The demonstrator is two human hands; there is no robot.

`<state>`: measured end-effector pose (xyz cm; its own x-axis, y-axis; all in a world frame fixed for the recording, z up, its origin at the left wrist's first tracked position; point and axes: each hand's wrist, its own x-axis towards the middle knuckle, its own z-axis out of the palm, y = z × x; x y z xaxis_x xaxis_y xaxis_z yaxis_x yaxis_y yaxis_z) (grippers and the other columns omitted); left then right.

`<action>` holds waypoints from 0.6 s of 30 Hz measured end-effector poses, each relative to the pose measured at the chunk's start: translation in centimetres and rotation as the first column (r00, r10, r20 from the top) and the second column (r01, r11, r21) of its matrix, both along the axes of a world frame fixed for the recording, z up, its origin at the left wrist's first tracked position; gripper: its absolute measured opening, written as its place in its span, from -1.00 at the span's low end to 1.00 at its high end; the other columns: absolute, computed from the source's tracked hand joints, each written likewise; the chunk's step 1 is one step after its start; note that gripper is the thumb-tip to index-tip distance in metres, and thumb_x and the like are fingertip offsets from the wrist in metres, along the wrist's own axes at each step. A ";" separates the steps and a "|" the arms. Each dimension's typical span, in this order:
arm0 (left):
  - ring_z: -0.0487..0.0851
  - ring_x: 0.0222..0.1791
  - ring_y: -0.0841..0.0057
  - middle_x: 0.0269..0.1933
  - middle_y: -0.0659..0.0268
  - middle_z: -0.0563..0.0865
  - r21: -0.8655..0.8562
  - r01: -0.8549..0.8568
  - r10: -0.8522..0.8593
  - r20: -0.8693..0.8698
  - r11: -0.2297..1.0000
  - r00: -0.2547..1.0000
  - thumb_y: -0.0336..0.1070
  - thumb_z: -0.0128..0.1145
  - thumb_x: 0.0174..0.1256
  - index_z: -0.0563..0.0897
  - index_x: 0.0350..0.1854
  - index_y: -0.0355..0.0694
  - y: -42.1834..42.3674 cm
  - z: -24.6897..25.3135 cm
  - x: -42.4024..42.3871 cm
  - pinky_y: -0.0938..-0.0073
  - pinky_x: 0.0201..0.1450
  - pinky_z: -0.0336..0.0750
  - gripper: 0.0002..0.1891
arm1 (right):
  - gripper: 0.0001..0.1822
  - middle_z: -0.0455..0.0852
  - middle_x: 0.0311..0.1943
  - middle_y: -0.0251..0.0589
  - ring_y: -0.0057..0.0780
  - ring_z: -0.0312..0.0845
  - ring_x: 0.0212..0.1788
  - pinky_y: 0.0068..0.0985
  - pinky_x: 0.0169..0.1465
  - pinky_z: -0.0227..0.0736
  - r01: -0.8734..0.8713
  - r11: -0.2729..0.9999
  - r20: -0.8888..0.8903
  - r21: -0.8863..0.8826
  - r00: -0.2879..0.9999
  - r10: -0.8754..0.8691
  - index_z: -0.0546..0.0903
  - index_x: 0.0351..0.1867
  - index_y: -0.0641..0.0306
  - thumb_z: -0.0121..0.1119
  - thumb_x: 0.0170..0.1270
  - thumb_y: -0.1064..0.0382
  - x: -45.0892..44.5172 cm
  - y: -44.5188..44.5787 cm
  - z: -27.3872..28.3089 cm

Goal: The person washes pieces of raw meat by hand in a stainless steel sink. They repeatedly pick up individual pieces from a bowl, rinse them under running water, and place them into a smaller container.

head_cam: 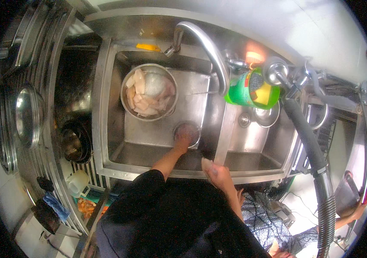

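My left hand (184, 134) reaches into a small round metal bowl (197, 142) in the larger basin of a stainless steel sink (167, 138). The fingers blur against the bowl, so I cannot see whether they hold anything. Above the sink's front rim, near the divider, my right hand (220, 175) grips a pale flat piece (206, 163), perhaps of meat or fish. A large metal bowl (123, 104) stands at the basin's back left. Inside it are pale strips (146, 104) and a whitish lump (154, 84) that looks icy.
A curved tap (207, 45) arches over the sink. On the divider, a tilted green tub (239, 90) holds a scouring pad (256, 81) and a yellow sponge (267, 95). A grey-sleeved spray hose (305, 135) hangs at right. Beyond it stands another person in patterned clothing (260, 209).
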<state>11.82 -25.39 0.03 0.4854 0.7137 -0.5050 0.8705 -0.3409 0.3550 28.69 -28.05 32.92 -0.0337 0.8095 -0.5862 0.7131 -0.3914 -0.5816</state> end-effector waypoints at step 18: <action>0.57 0.23 -0.13 0.17 -0.13 0.64 -0.168 0.125 -0.108 0.102 0.978 0.989 -0.14 0.01 0.38 0.67 0.13 -0.23 5.3 6.7 -0.6 -0.38 0.29 0.30 -0.60 | -0.76 0.69 -0.28 0.18 0.21 0.63 -0.21 -0.09 -0.15 0.55 -0.045 0.998 0.037 0.040 0.998 0.044 0.68 -0.09 0.22 0.24 0.31 0.17 0.4 0.6 -1.5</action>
<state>11.20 -20.05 6.72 0.6100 0.5549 -0.5657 0.7894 -0.3641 0.4942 29.09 -27.49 31.38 -0.0496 0.8309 -0.5542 0.7501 -0.3354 -0.5700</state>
